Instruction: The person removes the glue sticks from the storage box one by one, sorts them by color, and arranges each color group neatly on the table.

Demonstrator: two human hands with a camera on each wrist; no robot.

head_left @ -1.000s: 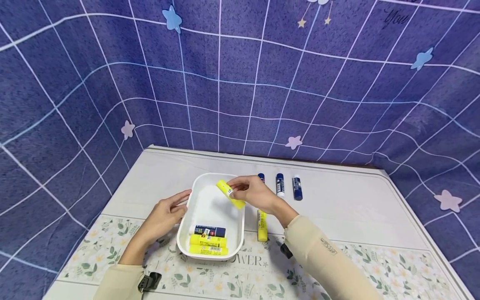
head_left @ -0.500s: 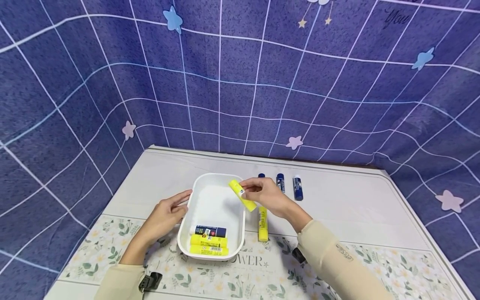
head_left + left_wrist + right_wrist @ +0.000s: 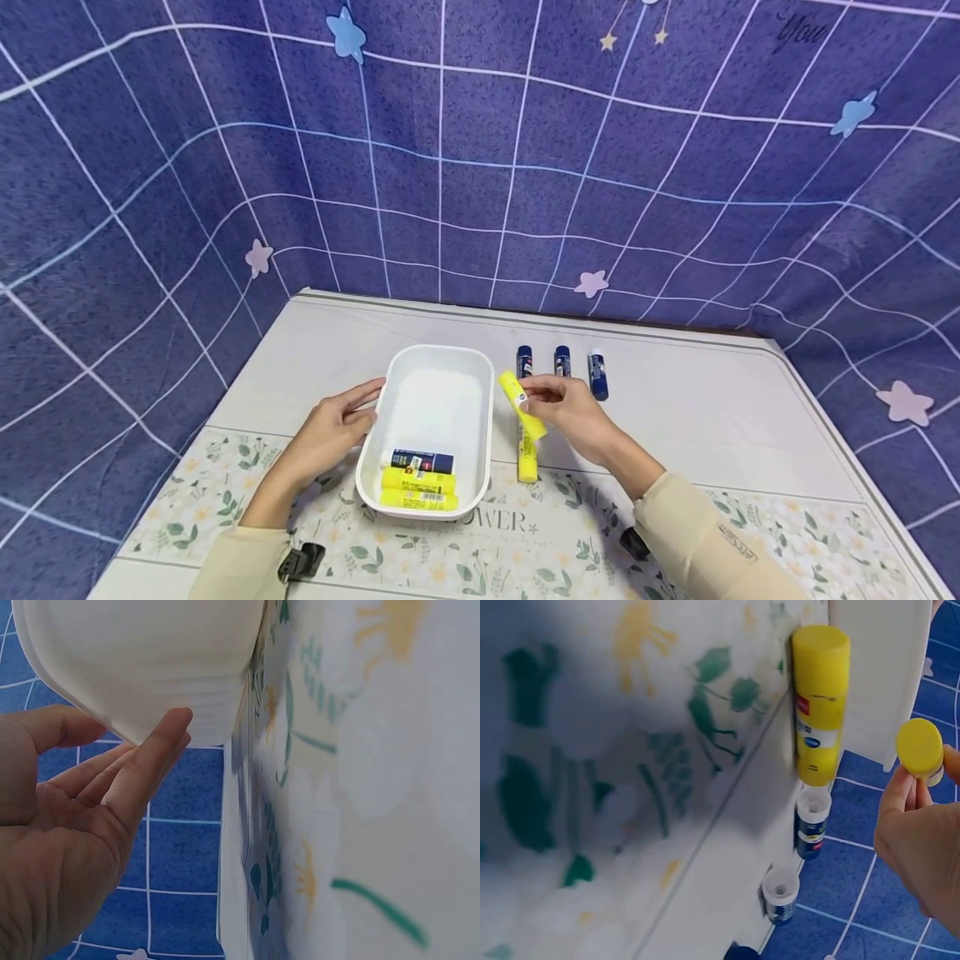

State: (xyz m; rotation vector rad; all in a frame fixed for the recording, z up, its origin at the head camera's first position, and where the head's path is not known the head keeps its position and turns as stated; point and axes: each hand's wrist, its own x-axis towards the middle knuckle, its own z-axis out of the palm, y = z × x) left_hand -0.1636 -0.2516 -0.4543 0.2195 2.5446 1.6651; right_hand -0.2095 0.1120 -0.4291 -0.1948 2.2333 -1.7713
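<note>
My right hand (image 3: pixel 573 412) pinches a yellow glue stick (image 3: pixel 521 400) between thumb and fingers, tilted above the table just right of the white tray (image 3: pixel 491 433). In the right wrist view the held glue stick's round end (image 3: pixel 919 746) faces the camera. Beneath it, another yellow glue stick (image 3: pixel 527 468) lies on the table, partly hidden. My left hand (image 3: pixel 326 433) touches the tray's left side with mostly straight fingers; the left wrist view shows the fingertips (image 3: pixel 178 718) against its outer wall. Inside the tray's near end lie a dark blue glue stick (image 3: pixel 423 462) and two yellow glue sticks (image 3: pixel 420 481).
Dark blue glue sticks stand out in a row behind my right hand: a left one (image 3: pixel 524 360), a middle one (image 3: pixel 562 360) and a right one (image 3: pixel 597 375). A flower-print cloth (image 3: pixel 787 533) covers the near table. Behind it hangs a blue gridded curtain (image 3: pixel 480 167).
My right hand has carried the yellow glue stick rightward, from over the tray to beyond its right rim. My left hand stays at the tray's left side.
</note>
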